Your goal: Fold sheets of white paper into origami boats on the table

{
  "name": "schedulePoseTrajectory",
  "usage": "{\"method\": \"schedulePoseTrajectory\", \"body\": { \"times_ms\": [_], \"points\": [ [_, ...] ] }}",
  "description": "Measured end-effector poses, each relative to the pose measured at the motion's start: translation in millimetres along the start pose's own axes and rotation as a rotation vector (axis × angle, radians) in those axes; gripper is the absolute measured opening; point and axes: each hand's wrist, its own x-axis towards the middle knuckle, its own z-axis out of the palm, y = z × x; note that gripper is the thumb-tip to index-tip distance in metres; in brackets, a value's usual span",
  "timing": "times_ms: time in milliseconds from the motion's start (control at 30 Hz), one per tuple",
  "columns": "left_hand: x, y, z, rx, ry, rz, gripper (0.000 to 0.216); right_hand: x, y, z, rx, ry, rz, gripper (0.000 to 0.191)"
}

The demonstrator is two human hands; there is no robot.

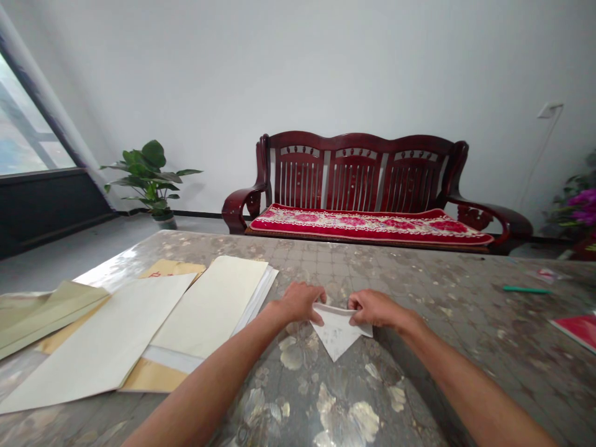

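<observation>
A small piece of folded white paper [336, 332] is on the patterned table, one pointed corner aimed toward me and a folded strip along its far edge. My left hand [302, 302] grips its left end, with the thumb on the near face and the fingers behind. At the right end, my right hand [376, 308] pinches the paper between thumb and curled fingers. Faint grey marks show on the paper's face. The fingertips behind the fold are partly hidden.
Left of my arms lie cream paper sheets [214, 304], a large white sheet [107, 335] and brown envelopes [149, 375]. A green pen-like stick [527, 290] and a red item [580, 329] lie on the right. Beyond the table [298, 385] stands a wooden bench [354, 167].
</observation>
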Motion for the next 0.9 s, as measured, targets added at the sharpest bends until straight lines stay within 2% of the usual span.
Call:
{"method": "schedulePoseTrajectory", "body": {
  "times_ms": [133, 200, 267, 333, 400, 467, 567, 733, 900],
  "points": [
    [1.1, 3.5, -2.7, -0.057, -0.112, -0.061, 0.036, -3.5, -1.5, 2.8, -0.008, 0.019, -0.05, 0.012],
    [-2.7, 5.4, -2.7, -0.05, -0.084, -0.045, 0.028, -8.9, -2.1, 4.3, -0.015, 0.086, -0.067, 0.008],
    [-8.2, 7.0, -2.6, -0.003, 0.08, -0.019, 0.017, -15.4, -3.4, 4.2, -0.054, 0.271, -0.095, 0.007],
    [-13.9, 8.2, -1.6, 0.095, 0.34, 0.025, 0.007, -21.4, -4.6, 3.7, -0.148, 0.558, -0.177, 0.015],
    [-18.4, 8.8, 1.7, 0.218, 0.569, 0.082, 0.01, -25.8, -4.4, 5.4, -0.29, 0.804, -0.293, 0.021],
    [-21.4, 8.9, 8.2, 0.32, 0.685, 0.146, 0.018, -28.4, -2.2, 12.0, -0.436, 0.922, -0.393, 0.02],
    [-24.5, 8.8, 22.2, 0.379, 0.682, 0.224, 0.023, -31.2, 3.0, 30.3, -0.546, 0.906, -0.437, 0.022],
    [-30.4, 12.8, 37.8, 0.369, 0.418, 0.327, 0.016, -37.1, 6.5, 55.4, -0.546, 0.618, -0.364, 0.021],
    [-39.8, 18.3, 39.8, 0.34, 0.295, 0.284, 0.01, -43.1, 9.4, 58.9, -0.497, 0.535, -0.382, 0.018]
  ]
}}
